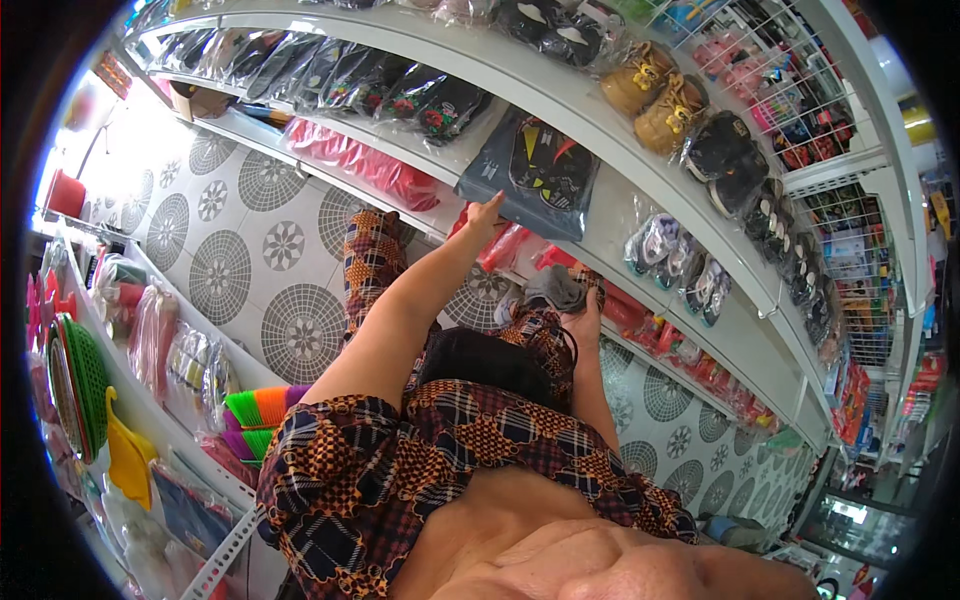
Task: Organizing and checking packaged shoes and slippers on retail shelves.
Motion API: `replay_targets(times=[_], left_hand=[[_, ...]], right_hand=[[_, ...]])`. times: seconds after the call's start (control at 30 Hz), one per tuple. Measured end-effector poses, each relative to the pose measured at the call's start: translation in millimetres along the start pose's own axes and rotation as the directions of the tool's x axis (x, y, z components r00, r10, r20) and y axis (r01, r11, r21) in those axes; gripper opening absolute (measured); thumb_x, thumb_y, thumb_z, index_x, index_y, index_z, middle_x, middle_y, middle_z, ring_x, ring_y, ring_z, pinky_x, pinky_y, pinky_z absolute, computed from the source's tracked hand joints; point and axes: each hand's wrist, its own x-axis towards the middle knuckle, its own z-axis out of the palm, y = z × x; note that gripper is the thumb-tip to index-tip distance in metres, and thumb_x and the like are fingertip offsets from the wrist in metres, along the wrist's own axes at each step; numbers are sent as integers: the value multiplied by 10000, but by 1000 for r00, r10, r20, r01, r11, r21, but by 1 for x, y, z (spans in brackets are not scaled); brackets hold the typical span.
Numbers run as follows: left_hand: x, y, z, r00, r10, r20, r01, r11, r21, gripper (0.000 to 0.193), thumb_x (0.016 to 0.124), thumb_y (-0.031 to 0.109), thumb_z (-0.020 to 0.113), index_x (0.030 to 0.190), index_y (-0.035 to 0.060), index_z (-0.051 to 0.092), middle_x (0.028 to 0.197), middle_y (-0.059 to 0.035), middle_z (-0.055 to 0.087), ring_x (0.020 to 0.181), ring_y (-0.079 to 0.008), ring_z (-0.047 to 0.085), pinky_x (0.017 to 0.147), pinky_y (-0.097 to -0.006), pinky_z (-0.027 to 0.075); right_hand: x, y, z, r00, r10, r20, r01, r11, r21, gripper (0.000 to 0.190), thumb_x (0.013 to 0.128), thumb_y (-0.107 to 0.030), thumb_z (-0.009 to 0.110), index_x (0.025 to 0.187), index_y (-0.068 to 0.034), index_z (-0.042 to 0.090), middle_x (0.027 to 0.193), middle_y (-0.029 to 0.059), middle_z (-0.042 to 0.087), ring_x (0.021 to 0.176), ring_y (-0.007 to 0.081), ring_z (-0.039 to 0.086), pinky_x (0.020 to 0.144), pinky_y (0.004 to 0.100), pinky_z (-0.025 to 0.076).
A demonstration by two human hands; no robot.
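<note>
My left hand [486, 214] pinches the near left corner of a dark plastic package [546, 176] of black patterned slippers, which lies on a white shelf and overlaps its front edge. Its fingers under the corner are partly hidden. My right hand [586, 313] holds a bunched grey cloth [559, 288] near my knee, below the same shelf edge. Red plastic-wrapped goods [499, 247] are on the low shelf between the hands.
Bagged black slippers [442, 105] line the shelf at upper left. Brown shoes [652, 94] and wrapped pale shoes [664, 244] stand at right. Behind at left, another shelf holds green baskets [84, 386], a yellow plastic scoop [129, 454] and bagged goods. Patterned floor tiles [304, 337] lie between the shelves.
</note>
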Motion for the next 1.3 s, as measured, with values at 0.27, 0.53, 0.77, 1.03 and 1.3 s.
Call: replay_targets(times=[0.27, 0.53, 0.77, 1.03, 1.3], left_hand=[[-27, 2, -50, 970, 148, 194, -149, 989, -9, 123, 773, 51, 560, 856, -37, 535, 749, -107, 590, 574, -218, 577, 510, -309, 497], [-81, 18, -109, 945, 235, 228, -136, 915, -380, 263, 805, 129, 503, 1027, -8, 467, 958, -102, 552, 862, -212, 541, 780, -340, 436], [-80, 12, -92, 919, 161, 360, 5, 908, -418, 295, 789, 181, 566, 1032, 27, 499, 945, -71, 569, 819, -199, 562, 709, -330, 474], [-82, 3, -103, 932, 132, 338, -41, 964, -262, 209, 758, -8, 534, 966, -22, 521, 895, -90, 572, 769, -205, 571, 671, -339, 482], [-76, 2, -100, 947, 111, 300, -44, 974, -221, 192, 747, -11, 545, 937, -32, 524, 851, -97, 573, 743, -210, 572, 659, -330, 477]], right_hand=[[-25, -36, 61, 973, -231, 0, 227, 955, -193, 421, 855, -276, 449, 1136, 36, 420, 1127, 126, 487, 1036, 243, 475, 898, 377, 366], [24, -63, 113, 812, -562, 156, 325, 214, -921, 235, 812, -210, 527, 855, 18, 564, 812, 75, 586, 732, 138, 530, 624, 300, 402], [86, 23, 134, 717, 183, 672, 659, -490, -571, 243, 721, -175, 586, 926, -44, 587, 966, 148, 530, 924, 272, 474, 783, 399, 374], [149, 6, 133, 758, 32, 651, 407, -803, -435, 415, 706, -134, 552, 1115, -189, 501, 1296, 173, 270, 1155, 405, 260, 931, 570, 199], [184, 46, 150, 739, 124, 662, 554, -671, -493, 295, 763, -174, 496, 943, 53, 549, 1068, 241, 481, 1070, 380, 387, 960, 432, 259]])
